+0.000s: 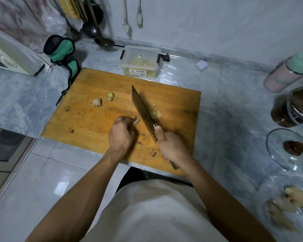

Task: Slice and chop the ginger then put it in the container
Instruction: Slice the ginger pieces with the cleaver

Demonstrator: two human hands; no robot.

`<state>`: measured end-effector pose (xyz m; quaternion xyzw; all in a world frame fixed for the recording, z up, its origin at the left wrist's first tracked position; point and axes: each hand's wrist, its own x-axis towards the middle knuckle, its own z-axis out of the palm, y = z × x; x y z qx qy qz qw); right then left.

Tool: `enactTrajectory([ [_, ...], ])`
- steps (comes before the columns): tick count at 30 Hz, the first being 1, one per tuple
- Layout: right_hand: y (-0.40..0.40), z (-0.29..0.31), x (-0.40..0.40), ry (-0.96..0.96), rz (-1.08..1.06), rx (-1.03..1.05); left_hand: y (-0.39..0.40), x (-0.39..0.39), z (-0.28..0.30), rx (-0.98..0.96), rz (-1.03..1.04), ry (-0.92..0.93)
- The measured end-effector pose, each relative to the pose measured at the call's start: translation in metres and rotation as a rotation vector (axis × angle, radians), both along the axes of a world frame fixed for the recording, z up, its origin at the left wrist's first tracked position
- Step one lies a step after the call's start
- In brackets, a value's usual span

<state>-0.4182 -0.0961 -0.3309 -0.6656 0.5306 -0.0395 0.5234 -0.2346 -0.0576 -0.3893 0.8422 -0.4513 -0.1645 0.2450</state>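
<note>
On the wooden cutting board [87, 123] my left hand [122, 134] pinches a small ginger piece [136, 121] with curled fingers, just left of the blade. My right hand [170, 147] grips the handle of a dark cleaver [143, 110], whose blade points away across the board. Cut ginger bits [156, 113] lie right of the blade. Two ginger chunks [97, 102] [111, 96] sit toward the board's left. A clear plastic container [141, 62] holding chopped ginger stands behind the board.
More whole ginger [290, 203] lies in a clear bag at the lower right. A glass lid [290, 149], a dark jar [294, 107] and a pink-green bottle [289, 72] stand on the right. A green mitt [61, 51] and hanging ladles [94, 30] are behind.
</note>
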Motion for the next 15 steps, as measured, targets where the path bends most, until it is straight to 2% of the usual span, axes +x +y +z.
enactTrajectory([
  [7, -0.002, -0.002, -0.007, 0.016, 0.002, 0.003, 0.0, 0.012, 0.007, 0.023, -0.149, -0.086],
  [15, 0.004, 0.012, 0.002, 0.023, 0.093, -0.067, -0.004, 0.009, -0.004, -0.002, -0.102, -0.032],
])
